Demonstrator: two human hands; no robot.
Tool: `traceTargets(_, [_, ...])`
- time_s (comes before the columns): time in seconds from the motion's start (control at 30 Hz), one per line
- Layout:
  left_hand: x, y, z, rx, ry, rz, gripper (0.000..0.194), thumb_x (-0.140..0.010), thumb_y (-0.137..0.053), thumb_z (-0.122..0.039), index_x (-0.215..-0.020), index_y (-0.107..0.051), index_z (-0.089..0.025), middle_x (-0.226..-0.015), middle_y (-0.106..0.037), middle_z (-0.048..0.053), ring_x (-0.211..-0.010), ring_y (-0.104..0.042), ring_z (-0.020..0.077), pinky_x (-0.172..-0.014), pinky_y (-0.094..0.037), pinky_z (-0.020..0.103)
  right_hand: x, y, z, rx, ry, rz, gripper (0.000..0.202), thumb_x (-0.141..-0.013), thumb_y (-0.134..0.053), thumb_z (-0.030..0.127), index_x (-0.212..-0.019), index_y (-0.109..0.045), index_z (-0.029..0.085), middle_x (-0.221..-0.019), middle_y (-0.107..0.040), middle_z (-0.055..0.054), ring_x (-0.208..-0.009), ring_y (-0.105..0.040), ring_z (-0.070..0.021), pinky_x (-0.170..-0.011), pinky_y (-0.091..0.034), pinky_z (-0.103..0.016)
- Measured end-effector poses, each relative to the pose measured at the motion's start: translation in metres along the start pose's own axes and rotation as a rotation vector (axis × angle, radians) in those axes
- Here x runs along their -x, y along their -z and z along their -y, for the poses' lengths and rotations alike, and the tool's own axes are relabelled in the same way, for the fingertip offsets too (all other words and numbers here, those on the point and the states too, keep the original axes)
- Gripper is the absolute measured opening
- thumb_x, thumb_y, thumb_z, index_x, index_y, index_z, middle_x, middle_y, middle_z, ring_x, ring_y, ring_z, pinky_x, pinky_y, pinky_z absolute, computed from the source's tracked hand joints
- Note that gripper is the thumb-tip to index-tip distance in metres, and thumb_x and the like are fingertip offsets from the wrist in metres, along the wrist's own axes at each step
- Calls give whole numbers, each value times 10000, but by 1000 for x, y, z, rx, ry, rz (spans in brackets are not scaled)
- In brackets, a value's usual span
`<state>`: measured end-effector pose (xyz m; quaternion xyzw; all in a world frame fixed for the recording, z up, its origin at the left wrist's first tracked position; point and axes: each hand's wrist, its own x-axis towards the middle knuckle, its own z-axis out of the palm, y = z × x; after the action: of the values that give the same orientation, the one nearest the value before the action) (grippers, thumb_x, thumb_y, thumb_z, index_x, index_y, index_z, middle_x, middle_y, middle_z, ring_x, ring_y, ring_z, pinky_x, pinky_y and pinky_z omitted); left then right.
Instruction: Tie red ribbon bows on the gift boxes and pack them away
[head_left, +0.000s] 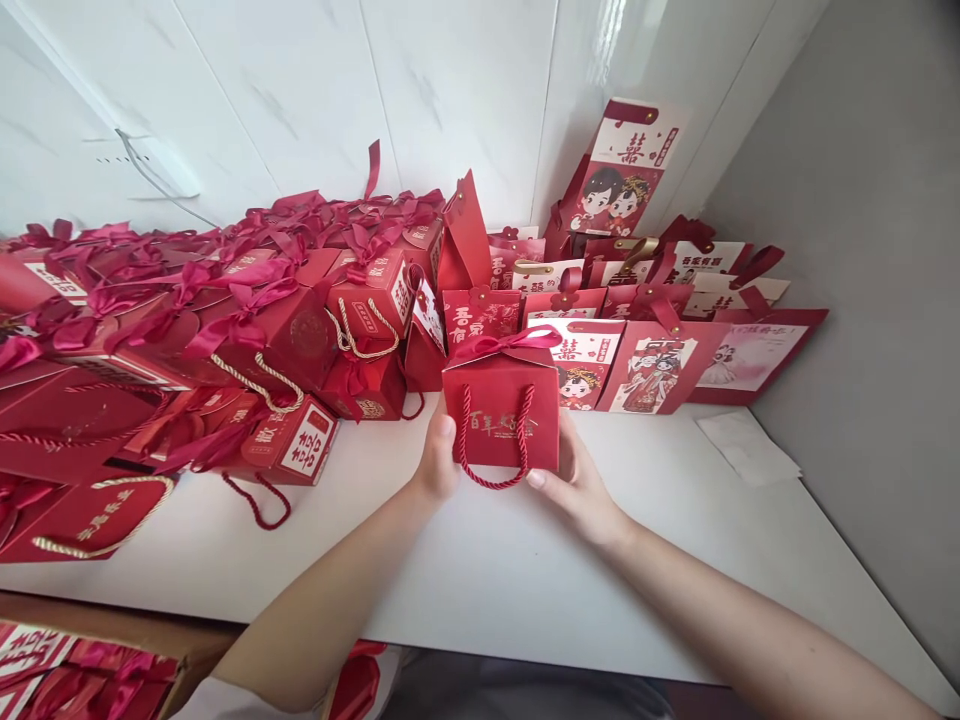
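Note:
Between my two hands is a small red gift box [487, 425] with gold lettering on its front, a twisted red cord handle hanging down and a pink ribbon bow on top. My left hand [441, 455] grips its left side, fingers mostly hidden behind it. My right hand [574, 480] wraps the right side, with the thumb at the lower front corner. Just behind the box stand rows of red and white paper gift bags [660, 365], some printed with cartoon couples.
Stacked red gift boxes [270, 335] with pink bows and cord handles fill the left of the white table [480, 570]. A folded white paper [746, 448] lies at the right, near the grey wall [862, 250]. At lower left, a cardboard carton [199, 640] holds more red boxes.

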<state>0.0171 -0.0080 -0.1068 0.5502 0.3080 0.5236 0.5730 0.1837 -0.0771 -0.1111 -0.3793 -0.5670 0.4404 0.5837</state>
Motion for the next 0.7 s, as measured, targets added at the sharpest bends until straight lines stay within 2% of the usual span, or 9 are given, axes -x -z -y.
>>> traceTargets(0.1, [1,-5,-5,-11,-45,63,621,-943,-424,-708,-1254,-667,-228,-1268,-705,116,-1318,-584,355,-1117,-484,532,1,2,0,84,94,-93,868,-879,-707,562,-1578,-235,361,-1522,-490,-116,-1351,-552,-286,-1091,-528,-491])
traceTargets(0.2, [1,-10,-11,-70,-133,-50,488,-989,-488,-564,-1352,-613,-262,-1442,-609,77,-1443,-470,318,-1212,-393,485,0,4,-5,146,152,-193,865,-893,-712,498,-1580,-202,370,-1519,-464,-131,-1313,-568,-297,-1048,-554,-506])
traceTargets(0.27, [1,-13,-14,-70,-116,-86,500,-1001,-476,-551,-1414,-564,-283,-1503,-559,61,-1478,-426,306,-1230,-372,476,-1,6,-7,218,169,-255,795,-924,-682,438,-1570,-228,356,-1521,-454,-137,-1317,-562,-305,-1044,-554,-519])
traceTargets(0.3, [1,-14,-15,-53,-93,-66,535,-995,-459,-587,-1430,-550,-288,-1505,-558,64,-1478,-427,309,-1218,-389,482,-1,8,-8,263,180,-270,758,-937,-664,411,-1565,-245,344,-1527,-449,-140,-1338,-546,-310,-1060,-542,-527])
traceTargets(0.43, [1,-11,-14,65,15,120,790,-856,-399,-849,-1372,-604,-287,-1388,-653,108,-1430,-482,358,-1108,-498,525,0,16,-9,443,229,-202,774,-925,-671,329,-1573,-249,312,-1568,-415,-135,-1444,-442,-338,-1168,-438,-569])
traceTargets(0.53, [-2,-8,-12,100,101,204,792,-778,-564,-842,-1323,-628,-271,-1387,-655,105,-1423,-487,374,-1113,-491,531,1,19,-9,540,264,-132,804,-916,-675,283,-1589,-236,313,-1578,-416,-131,-1450,-430,-349,-1185,-402,-608])
traceTargets(0.6, [-5,-7,-13,130,169,190,745,-786,-638,-773,-1315,-626,-250,-1401,-648,101,-1409,-502,377,-1126,-478,532,0,19,-8,567,277,-109,801,-924,-663,259,-1596,-233,320,-1583,-417,-129,-1446,-434,-347,-1171,-417,-614])
traceTargets(0.7, [-9,-7,-16,228,270,69,679,-835,-604,-716,-1285,-642,-208,-1324,-698,104,-1355,-554,388,-1103,-491,545,0,16,-5,582,301,-67,784,-942,-627,231,-1604,-221,341,-1602,-401,-119,-1478,-396,-342,-1134,-461,-606])
